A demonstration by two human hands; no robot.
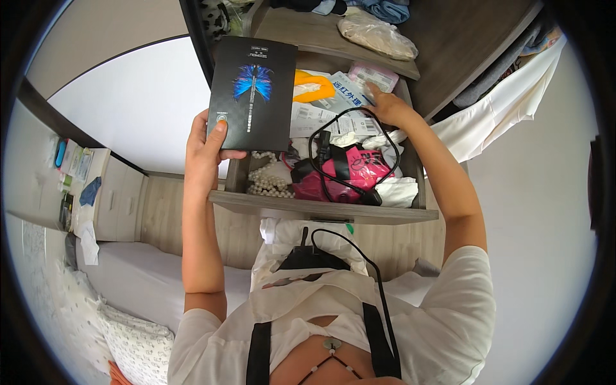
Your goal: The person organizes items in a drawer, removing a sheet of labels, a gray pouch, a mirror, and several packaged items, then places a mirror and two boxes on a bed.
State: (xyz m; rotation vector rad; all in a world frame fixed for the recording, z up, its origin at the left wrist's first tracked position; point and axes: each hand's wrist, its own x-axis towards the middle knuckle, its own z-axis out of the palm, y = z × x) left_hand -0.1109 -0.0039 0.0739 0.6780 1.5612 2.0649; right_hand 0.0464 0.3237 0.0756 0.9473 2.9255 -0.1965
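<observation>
Lifted above the left side of the open drawer [324,208] is a flat black box [251,138] with a blue butterfly picture. My left hand [212,138] is closed on its lower left corner, the thumb lying across the front. Reaching into the drawer's back right, my right hand [389,108] has its fingers at the right edge of a blue-and-white packet [346,90] and appears to pinch it; the fingertips are partly hidden. Just beyond those fingers lies a pink-and-white pack [373,76]. An orange-yellow item [316,86] rests left of the packet.
Pearl-like strings of beads [269,181], a bright pink plastic package [350,173] and a looped black cable [312,144] fill the drawer's front. Above it, a shelf [308,35] carries a wrapped bundle [377,35]. White cloth [497,115] hangs at right; a bed [154,276] stands at left.
</observation>
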